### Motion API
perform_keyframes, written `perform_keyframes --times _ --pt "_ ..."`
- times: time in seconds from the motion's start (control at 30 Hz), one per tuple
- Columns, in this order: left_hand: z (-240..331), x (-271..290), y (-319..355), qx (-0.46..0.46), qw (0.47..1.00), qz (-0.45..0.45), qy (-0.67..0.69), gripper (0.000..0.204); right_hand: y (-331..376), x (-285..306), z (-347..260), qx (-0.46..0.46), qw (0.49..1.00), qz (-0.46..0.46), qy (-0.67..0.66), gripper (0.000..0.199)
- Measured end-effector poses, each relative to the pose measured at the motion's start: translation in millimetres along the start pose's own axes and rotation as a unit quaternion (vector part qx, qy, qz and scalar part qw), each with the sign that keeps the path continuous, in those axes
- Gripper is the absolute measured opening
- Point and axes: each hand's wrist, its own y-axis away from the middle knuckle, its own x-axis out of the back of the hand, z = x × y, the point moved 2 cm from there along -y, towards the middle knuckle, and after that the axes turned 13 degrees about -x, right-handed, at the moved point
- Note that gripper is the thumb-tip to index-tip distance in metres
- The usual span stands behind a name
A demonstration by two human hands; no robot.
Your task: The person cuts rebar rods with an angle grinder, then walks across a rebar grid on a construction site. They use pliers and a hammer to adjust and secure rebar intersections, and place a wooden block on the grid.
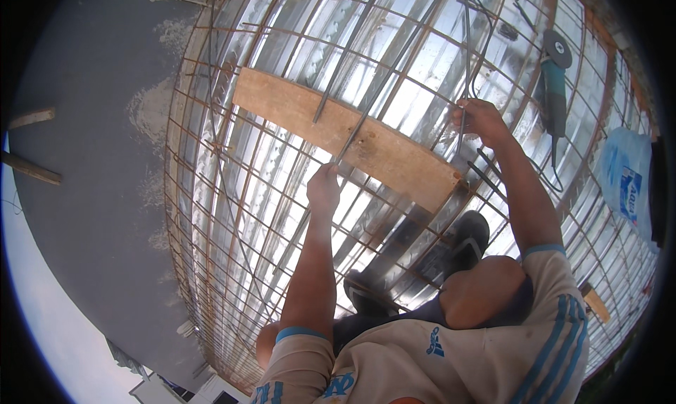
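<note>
My left hand (324, 187) is closed round the near end of a long thin steel rod (384, 85). That rod slants away to the upper right, crossing over a wooden plank (282, 101). Farther right, my right hand (482, 119) pinches another thin dark rod (467, 59), with a bent, looped length beside it. A shorter steel bar (341, 66) ends on the plank between the two hands. Beneath everything spreads a rusty steel bar mesh (243, 185) over shiny corrugated metal sheeting.
An angle grinder (554, 87) with a teal body lies on the mesh at the right, its cord trailing nearer. A bluish plastic container (623, 178) stands near the right edge. Along the left runs a grey wall (77, 73). My shoes (468, 235) rest just short of the plank.
</note>
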Motion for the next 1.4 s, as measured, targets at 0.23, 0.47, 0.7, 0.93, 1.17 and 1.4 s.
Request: perform_keyframes --times 0.23,0.47,0.7,0.93,1.17,1.4 --pt "1.9 -0.3 0.4 0.015 1.000 -0.010 -0.010 0.032 2.1 11.5 -15.6 0.046 0.971 0.105 0.211 0.027" --pt "9.2 1.8 0.8 0.018 1.000 -0.007 -0.011 0.031 -3.6 15.2 -3.8 -0.008 0.964 0.110 0.241 0.034" --pt "19.8 5.1 3.3 0.044 0.998 -0.018 -0.039 0.031 24.1 9.4 -26.1 0.121 0.807 0.289 0.500 0.036" --pt "27.7 8.4 3.0 0.059 0.997 -0.030 -0.043 0.033 42.3 97.6 -82.2 0.101 0.604 0.595 0.521 0.059" --pt "23.2 5.3 3.9 0.047 0.998 -0.032 -0.042 0.039 11.5 178.3 -82.0 -0.025 0.691 0.566 0.449 0.079" --pt "26.0 6.2 8.5 0.038 0.999 -0.001 -0.029 0.040 -1.2 209.4 -81.9 -0.031 0.818 0.432 0.379 0.072"
